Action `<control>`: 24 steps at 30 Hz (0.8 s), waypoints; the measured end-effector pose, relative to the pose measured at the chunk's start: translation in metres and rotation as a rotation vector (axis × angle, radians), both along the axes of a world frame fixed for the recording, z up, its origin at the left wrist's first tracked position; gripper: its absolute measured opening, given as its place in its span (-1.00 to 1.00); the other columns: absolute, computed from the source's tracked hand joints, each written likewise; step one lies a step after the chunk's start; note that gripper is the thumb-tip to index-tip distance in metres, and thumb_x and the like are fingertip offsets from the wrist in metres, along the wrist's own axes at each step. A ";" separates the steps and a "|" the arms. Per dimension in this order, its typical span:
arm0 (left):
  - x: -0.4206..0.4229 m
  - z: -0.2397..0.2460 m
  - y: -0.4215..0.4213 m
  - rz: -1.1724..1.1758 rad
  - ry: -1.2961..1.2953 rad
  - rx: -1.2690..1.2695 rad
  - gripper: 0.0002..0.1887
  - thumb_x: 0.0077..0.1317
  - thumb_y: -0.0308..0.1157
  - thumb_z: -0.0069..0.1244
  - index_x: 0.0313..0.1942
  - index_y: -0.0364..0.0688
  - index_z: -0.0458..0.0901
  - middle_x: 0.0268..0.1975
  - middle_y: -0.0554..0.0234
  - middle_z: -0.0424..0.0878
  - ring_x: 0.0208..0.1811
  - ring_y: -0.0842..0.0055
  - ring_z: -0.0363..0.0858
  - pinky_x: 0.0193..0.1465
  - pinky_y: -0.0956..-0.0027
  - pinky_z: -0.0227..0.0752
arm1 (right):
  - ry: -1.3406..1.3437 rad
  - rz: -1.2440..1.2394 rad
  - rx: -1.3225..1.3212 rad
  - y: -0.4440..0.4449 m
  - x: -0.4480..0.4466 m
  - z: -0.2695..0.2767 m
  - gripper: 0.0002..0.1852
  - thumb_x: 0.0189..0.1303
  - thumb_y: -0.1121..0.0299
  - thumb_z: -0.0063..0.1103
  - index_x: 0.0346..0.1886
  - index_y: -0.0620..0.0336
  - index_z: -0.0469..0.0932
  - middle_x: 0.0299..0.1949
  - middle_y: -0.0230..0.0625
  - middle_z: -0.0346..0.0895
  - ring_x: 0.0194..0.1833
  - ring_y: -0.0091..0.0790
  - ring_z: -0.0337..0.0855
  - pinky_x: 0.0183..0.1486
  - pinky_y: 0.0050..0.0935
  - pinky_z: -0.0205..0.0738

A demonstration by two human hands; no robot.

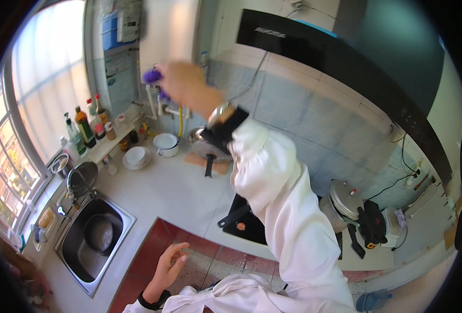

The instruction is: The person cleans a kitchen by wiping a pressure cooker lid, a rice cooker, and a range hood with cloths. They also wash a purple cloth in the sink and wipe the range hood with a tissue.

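Observation:
My right hand (186, 84), blurred, is raised on an outstretched arm and grips a purple cloth (152, 76). It is in front of the lower part of a white wall-mounted unit (168, 31); whether the cloth touches the unit I cannot tell. White pipes and a yellow hose (181, 119) run below it. Low in the view, my left hand (170, 268) hangs over the tiled floor (211, 262) with nothing in it, thumb apart from the bent fingers. Both wrists show black cuffs beyond white sleeves.
A steel sink (113, 270) holds a dark pan (99, 233). Bottles (83, 125) line the window ledge. White bowls (135, 155), an enamel pot (166, 144) and a glass lid (205, 150) stand on the counter (168, 191). A black range hood (332, 58) juts overhead; a pressure cooker (344, 199) is right.

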State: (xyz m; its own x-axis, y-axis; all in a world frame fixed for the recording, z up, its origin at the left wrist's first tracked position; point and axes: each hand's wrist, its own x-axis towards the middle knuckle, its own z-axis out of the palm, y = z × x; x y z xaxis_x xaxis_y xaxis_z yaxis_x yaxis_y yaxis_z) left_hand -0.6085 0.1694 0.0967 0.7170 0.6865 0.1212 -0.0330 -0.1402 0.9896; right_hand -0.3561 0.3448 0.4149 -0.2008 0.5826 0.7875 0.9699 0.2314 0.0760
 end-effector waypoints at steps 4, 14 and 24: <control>-0.034 -0.011 0.005 0.114 -0.193 -0.356 -0.44 0.46 -0.09 -0.11 0.36 -0.15 0.23 0.25 0.07 0.46 0.12 0.29 0.58 0.13 0.18 0.49 | 0.231 0.306 -0.291 -0.015 -0.075 -0.160 -0.77 0.20 0.24 0.21 -0.27 0.16 0.45 -0.37 -0.02 0.60 -0.30 0.10 0.64 -0.27 0.00 0.49; -0.062 -0.033 0.028 0.350 -0.625 -1.098 -0.34 0.41 0.27 -0.27 0.31 0.01 0.30 0.32 0.21 0.40 0.32 0.34 0.39 0.31 0.04 0.32 | 0.610 0.501 -0.764 -0.142 -0.172 -0.323 -0.54 0.12 0.19 0.29 0.04 0.21 0.48 -0.05 0.00 0.55 -0.04 0.05 0.56 -0.02 -0.11 0.47; 0.002 -0.074 0.168 0.147 -0.388 -0.652 -0.44 0.45 0.11 -0.18 0.24 -0.10 0.42 0.05 0.32 0.59 -0.01 0.43 0.61 0.13 0.29 0.46 | 0.701 0.063 -0.834 -0.284 -0.067 -0.332 -0.37 0.16 0.26 0.28 0.30 0.22 0.37 0.23 -0.01 0.41 0.27 0.02 0.37 0.31 -0.08 0.24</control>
